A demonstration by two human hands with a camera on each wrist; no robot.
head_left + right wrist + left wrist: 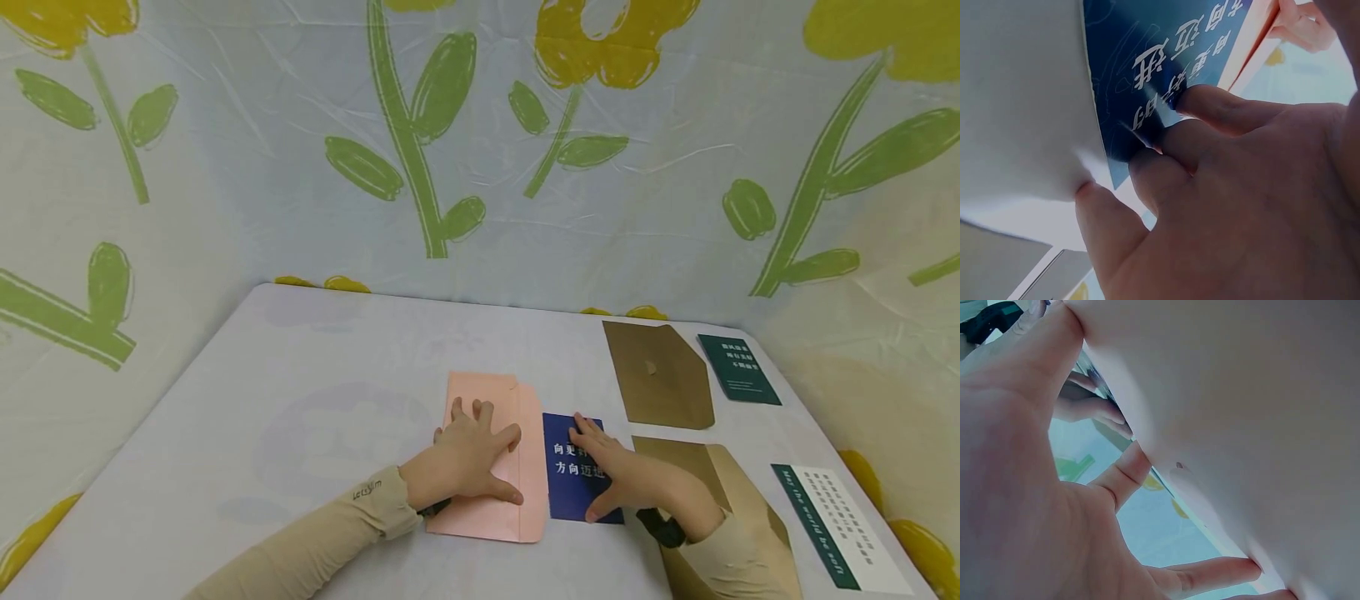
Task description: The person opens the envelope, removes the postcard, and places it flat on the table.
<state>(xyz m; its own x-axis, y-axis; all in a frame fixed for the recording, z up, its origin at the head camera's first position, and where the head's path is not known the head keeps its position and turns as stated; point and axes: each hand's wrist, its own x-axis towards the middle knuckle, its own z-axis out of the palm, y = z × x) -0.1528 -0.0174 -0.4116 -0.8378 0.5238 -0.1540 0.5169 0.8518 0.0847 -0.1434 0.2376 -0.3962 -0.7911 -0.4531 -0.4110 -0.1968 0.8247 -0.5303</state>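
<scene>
A pink envelope [487, 518] lies on the table in the head view, its flap along the right side. On top of it rests my left hand [472, 454], fingers spread; in the left wrist view its fingertips touch the pale envelope surface [1241, 425]. Just right of the envelope lies a dark blue card [562, 497] with white lettering. My right hand [626, 473] reaches over this card, fingertips at its upper part and thumb near the bottom edge. In the right wrist view, spread fingers press on the blue card [1138, 37], and one finger lands on the white table beside it.
Two brown envelopes lie to the right, one farther back [660, 387], one nearer [750, 508] and partly under my right forearm. Beyond them are a dark green card [741, 371] and a white-and-green card [847, 517]. Flower-patterned cloth [285, 167] rises behind the white table [322, 358].
</scene>
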